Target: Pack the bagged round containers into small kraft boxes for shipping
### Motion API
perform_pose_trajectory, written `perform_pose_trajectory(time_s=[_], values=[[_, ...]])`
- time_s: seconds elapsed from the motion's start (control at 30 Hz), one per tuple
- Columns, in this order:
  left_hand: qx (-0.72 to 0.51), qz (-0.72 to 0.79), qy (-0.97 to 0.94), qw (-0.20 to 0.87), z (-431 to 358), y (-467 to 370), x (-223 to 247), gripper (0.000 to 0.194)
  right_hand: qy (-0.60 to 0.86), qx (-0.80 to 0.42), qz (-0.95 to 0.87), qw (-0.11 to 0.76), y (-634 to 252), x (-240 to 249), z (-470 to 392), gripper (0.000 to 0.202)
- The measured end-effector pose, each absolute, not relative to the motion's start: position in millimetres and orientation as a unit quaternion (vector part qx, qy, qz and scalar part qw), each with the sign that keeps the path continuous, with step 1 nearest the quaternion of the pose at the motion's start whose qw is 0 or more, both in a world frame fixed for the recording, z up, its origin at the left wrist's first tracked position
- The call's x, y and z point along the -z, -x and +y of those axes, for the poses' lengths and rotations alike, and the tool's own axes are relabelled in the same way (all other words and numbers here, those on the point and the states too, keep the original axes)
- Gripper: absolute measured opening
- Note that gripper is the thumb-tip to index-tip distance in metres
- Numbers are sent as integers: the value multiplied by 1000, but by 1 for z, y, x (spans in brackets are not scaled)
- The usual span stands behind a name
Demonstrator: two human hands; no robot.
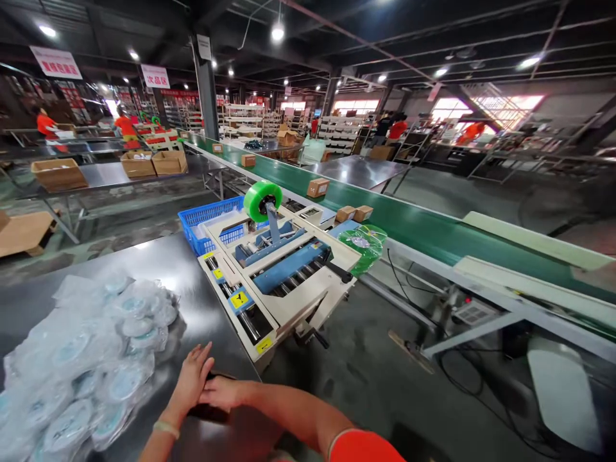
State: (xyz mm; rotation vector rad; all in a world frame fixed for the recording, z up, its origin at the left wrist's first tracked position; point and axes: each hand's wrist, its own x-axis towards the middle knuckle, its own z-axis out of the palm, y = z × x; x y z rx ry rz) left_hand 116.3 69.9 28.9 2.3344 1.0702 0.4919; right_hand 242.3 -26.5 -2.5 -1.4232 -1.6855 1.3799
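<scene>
Near the front edge of the dark metal table [192, 282], a small brown box [212, 412] sits in shadow, partly covered by my hands. My left hand [193, 375] is at the box's left side with its fingers stretched out and slightly apart. From the right, my right hand [222, 392] reaches across the box top and grips it; its fingertips are partly hidden by the left hand. A pile of clear plastic bags with round, pale blue-green items [91, 359] lies to the left on the table.
A carton sealing machine [289, 276] with green tape [262, 201] stands ahead, beside a blue basket [192, 237]. Behind it runs a green conveyor [409, 218] carrying small cartons [317, 187]. Other people in orange shirts are at distant tables.
</scene>
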Motion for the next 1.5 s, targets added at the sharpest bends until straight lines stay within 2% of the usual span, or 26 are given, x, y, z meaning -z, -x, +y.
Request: perform_pose_trajectory(time_s=[0.07,0.13,0.2,0.33,0.4,0.47,0.53,0.6,0.8,0.9,1.0,1.1,1.17,1.27,1.37,1.43,1.5], values=[[-237,481,-829,160,63,-94,-19,57,537,-510,-613,274,-244,6,-25,12],[-246,517,-810,128,48,-67,-4,59,543,-489,-617,290,-243,10,-28,9],[-233,476,-831,170,31,-42,13,55,551,-475,-613,308,-240,12,-31,9],[-201,375,-867,260,17,-20,18,32,565,-487,-590,309,-239,3,-31,7],[-184,341,-873,298,23,-22,6,31,567,-498,-581,304,-242,-5,-31,5],[-191,339,-863,323,30,-25,-7,37,561,-505,-583,301,-245,-10,-31,3],[-201,379,-840,331,33,-25,-13,47,557,-504,-589,298,-248,-12,-33,3],[-194,408,-827,334,32,-24,-10,49,554,-503,-596,292,-248,-11,-34,5],[-88,299,-886,343,31,-43,-12,30,543,-455,-659,253,-250,-22,-30,11],[-44,364,-874,318,33,-64,-28,16,554,-359,-709,248,-258,-47,-22,15],[-88,502,-813,280,35,-73,-32,39,652,-216,-681,254,-260,-57,-16,44],[-137,556,-741,351,37,-71,-21,60,711,-191,-660,149,-245,-36,-27,93],[-180,565,-692,413,36,-71,-10,75,716,-192,-664,97,-235,-15,-43,106],[-290,581,-581,491,26,-75,4,96,720,-194,-652,136,-238,7,-54,93],[-396,580,-440,560,9,-74,11,104,693,-297,-587,294,-249,14,-42,84],[-399,573,-411,586,-3,-65,7,105,643,-415,-524,374,-250,11,-31,76],[-335,626,-463,531,-10,-52,-4,110,610,-493,-526,329,-244,3,-19,61]])
